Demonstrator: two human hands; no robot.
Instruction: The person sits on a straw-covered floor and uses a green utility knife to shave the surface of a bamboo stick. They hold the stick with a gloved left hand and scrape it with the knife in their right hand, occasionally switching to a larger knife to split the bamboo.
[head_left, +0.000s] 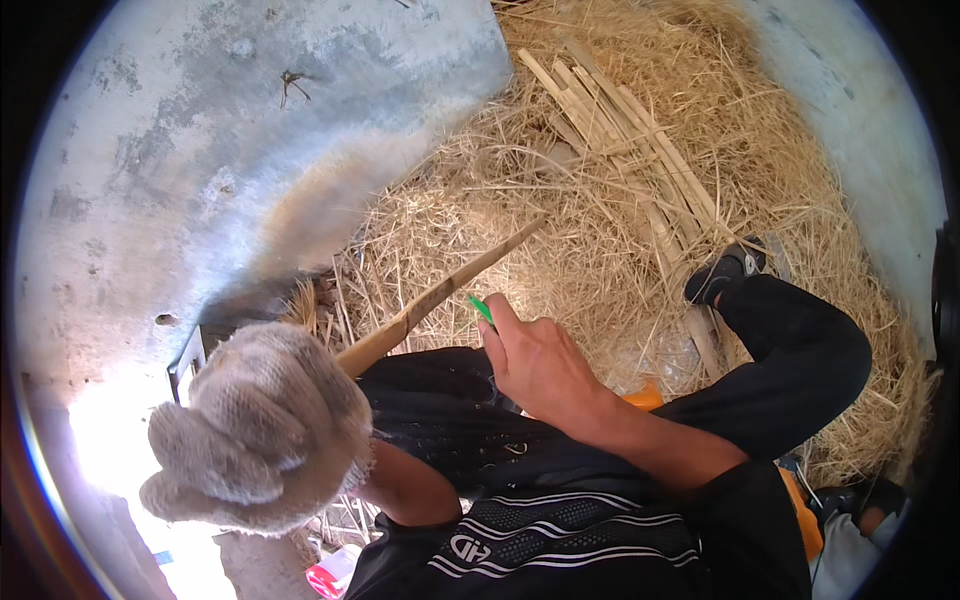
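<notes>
My left hand (262, 425), in a thick grey-beige knitted glove, is raised close to the camera with its fingers curled. From behind the glove a long tan bamboo strip (435, 294) slants up and to the right, narrowing toward its far tip, and the glove appears closed around its near end. Bare and ungloved, my right hand (540, 365) grips a slim green object (481, 308). Only a short bright end of it shows beyond the thumb and forefinger, so its kind is hidden. This hand is just right of the strip, apart from it in the picture.
Fine straw-like shavings (460, 200) cover the floor. A bundle of split bamboo strips (630, 140) lies on them, beyond my shoe (728, 268). A grey concrete wall (250, 130) rises at left. Something orange (645, 394) shows beside my leg, and a red-and-white item (333, 572) sits below.
</notes>
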